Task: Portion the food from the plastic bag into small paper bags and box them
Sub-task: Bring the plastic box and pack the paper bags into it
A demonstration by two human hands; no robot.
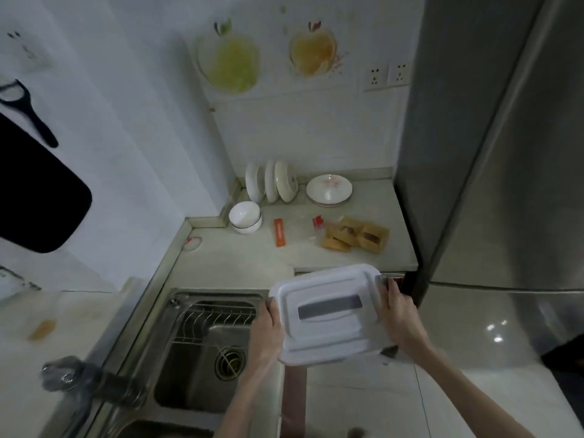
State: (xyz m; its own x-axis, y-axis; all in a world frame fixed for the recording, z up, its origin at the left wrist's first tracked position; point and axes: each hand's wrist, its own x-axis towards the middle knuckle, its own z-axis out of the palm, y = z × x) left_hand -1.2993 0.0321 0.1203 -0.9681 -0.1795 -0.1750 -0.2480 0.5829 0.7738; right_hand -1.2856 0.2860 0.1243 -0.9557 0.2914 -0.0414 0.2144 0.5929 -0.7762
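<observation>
Left hand and right hand are gripping the short ends of a lidded white box, contents hidden, long axis left-right, off the bench's front edge; paper bags are lying near its right edge

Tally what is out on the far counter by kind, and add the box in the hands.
Upright plates in the rack: 4
Flat plate: 1
White bowls, stacked: 2
Brown paper bags: 3, roughly, as they overlap
Orange strip: 1
White lidded box: 1
Total: 12
</observation>
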